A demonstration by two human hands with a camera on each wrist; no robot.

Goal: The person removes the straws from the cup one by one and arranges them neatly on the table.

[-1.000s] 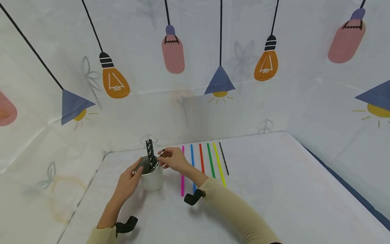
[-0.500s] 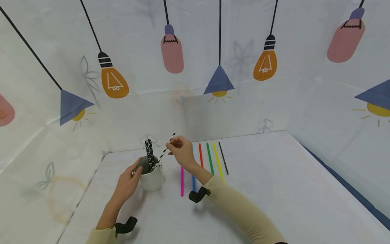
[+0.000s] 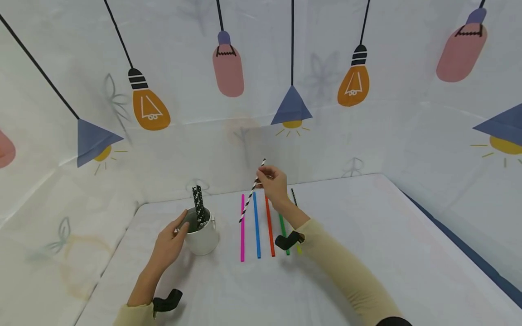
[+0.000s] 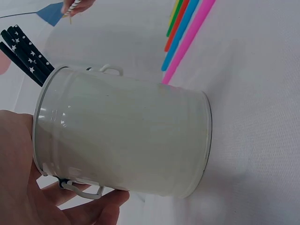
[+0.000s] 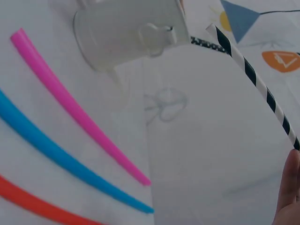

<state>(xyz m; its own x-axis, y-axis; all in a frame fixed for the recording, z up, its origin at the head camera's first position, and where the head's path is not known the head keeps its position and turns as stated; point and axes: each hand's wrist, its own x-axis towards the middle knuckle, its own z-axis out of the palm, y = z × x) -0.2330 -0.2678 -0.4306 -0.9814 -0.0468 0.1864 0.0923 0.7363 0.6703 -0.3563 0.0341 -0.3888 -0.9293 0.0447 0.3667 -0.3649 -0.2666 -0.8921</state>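
Observation:
My right hand [image 3: 275, 184] pinches a black-and-white striped paper straw [image 3: 248, 202] near its upper end, raised above the table and tilted. In the right wrist view this straw [image 5: 257, 80] runs down to my fingertips. My left hand [image 3: 170, 243] holds a small white pail [image 3: 203, 242] at its rim and side, fingers by one of its little handles [image 4: 84, 191]. Several black straws with white stars and dots [image 4: 29, 52] lean inside the pail. To its right, pink [image 3: 242, 235], blue [image 3: 256, 226], red [image 3: 269, 228] and green [image 3: 282, 224] straws lie in a row.
A yellow straw [image 3: 299, 249], mostly behind my right arm, and a black dotted straw [image 3: 294, 197] end the row. The white-covered table [image 3: 367, 249] meets a white backdrop [image 3: 183, 149] printed with lamps behind and at the sides.
My right hand has drawn the striped straw up out of the pail and carried it right, over the row of straws. The left hand stays on the pail.

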